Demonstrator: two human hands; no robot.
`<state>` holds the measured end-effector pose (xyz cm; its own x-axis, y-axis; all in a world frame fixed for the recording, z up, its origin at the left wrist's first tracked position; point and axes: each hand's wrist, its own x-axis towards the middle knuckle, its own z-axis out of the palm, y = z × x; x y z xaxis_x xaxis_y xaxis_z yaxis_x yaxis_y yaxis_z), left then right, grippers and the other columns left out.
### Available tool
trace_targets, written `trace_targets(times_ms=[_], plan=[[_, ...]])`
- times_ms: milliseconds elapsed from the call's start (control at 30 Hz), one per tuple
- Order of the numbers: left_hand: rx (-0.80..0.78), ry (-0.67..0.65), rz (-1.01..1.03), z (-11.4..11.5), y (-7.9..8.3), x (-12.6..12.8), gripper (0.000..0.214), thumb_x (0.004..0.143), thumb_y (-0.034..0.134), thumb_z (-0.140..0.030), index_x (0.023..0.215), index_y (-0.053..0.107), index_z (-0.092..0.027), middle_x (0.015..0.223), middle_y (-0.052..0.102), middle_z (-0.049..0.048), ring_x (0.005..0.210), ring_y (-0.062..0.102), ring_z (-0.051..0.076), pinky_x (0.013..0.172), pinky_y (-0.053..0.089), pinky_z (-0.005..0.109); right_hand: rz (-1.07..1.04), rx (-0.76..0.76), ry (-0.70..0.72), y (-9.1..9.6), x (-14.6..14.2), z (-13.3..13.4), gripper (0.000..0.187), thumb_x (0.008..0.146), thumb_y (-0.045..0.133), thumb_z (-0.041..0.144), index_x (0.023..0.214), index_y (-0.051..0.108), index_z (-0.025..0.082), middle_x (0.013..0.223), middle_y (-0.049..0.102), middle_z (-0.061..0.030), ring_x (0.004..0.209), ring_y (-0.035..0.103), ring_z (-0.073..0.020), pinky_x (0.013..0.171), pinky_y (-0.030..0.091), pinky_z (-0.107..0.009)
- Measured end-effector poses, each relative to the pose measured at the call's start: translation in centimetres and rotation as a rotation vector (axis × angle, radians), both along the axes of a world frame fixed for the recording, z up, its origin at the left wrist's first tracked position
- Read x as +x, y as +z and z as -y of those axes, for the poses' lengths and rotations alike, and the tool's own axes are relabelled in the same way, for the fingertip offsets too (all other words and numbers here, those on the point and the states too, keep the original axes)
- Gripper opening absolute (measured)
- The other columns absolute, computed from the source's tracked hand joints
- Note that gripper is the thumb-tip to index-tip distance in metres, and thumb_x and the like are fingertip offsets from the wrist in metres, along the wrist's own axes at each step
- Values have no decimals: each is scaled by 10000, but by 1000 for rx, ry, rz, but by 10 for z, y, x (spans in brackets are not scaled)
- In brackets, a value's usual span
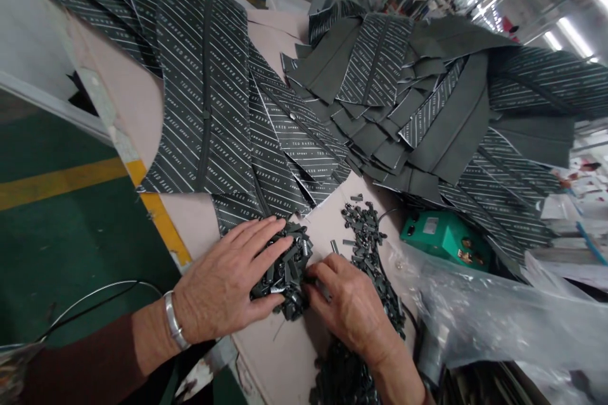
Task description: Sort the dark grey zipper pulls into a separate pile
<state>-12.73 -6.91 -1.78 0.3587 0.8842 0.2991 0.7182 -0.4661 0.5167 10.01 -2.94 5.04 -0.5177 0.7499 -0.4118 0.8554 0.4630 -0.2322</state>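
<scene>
My left hand [228, 281] lies over a heap of small dark metal clips [287, 269] on the pale table [199, 218], fingers curved round the heap and pressing it. My right hand [349, 304] sits just right of the same heap, its fingertips pinching at pieces on the heap's edge; what they grip is too small to name. A silver bangle [173, 323] circles my left wrist. More loose clips [368, 231] trail across the table beyond my right hand.
Fanned stacks of dark striped printed card pieces [213, 95] and plain grey ones [427, 114] cover the table behind. A green box [444, 237] and crumpled clear plastic bag [498, 316] lie at right. The table edge drops to a green floor [61, 234] at left.
</scene>
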Motion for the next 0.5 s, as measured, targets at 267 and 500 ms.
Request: trace_targets(times_ms=[267,500], plan=[[10,-5,-33,0,1,1,639,836,677,-393,1398,514,-137,1508,494,185,1392,465,346,1119,452,569,30,-44,104,3,22,-1,158,954,573,144,983,703,229,937,635,-34,862,637,-183,777,492,-289],[21,-8,-43,0,-1,0,658,836,680,-419,1409,499,-151,1520,481,186,1386,473,358,1121,443,572,139,2,157,10,33,-7,131,933,606,142,936,713,217,925,670,-43,897,664,-216,796,505,-316]])
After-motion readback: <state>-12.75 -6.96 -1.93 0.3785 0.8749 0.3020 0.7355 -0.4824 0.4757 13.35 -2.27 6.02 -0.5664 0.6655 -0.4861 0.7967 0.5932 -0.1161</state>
